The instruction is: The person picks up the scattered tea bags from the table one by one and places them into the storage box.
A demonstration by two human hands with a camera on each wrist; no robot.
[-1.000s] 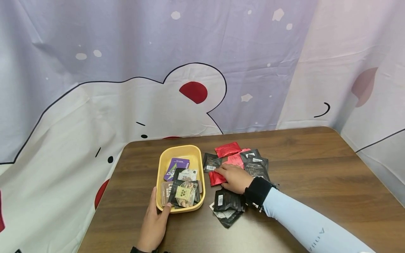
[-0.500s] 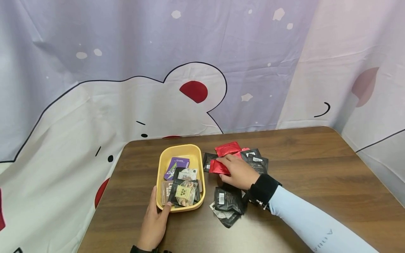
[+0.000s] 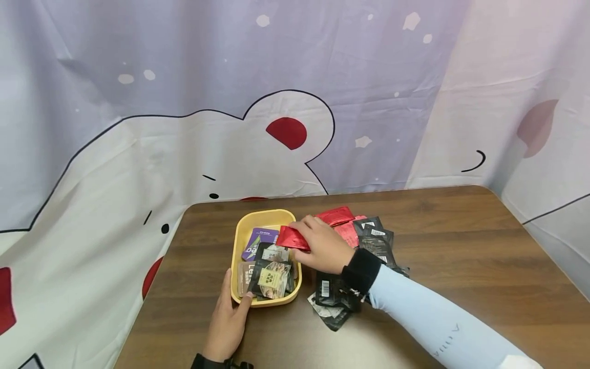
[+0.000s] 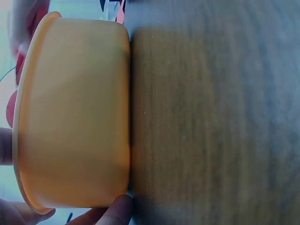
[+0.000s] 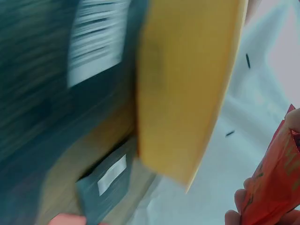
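Little legible print among the sachets

A brown sachet (image 3: 245, 273) in the yellow tray (image 3: 240, 233) shows the letters "Le"; the purple sachet (image 3: 258, 241) and pale sleeve (image 3: 454, 335) carry lettering too small to read; black sachets (image 3: 325, 289) bear only barcode labels

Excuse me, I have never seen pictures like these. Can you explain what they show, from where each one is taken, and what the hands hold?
No machine works here: a person wears three cameras. The wide picture comes from the head; the two close, blurry ones come from each wrist. On the brown wooden table stands a yellow tray with several snack packets in it. Right of it lies a pile of black packets and red ones. The left hand rests against the tray's near edge, thumb on the rim. The right hand pinches a red packet above the tray's right rim. The left wrist picture shows the tray's outer wall; the right wrist picture shows the same packet's edge.
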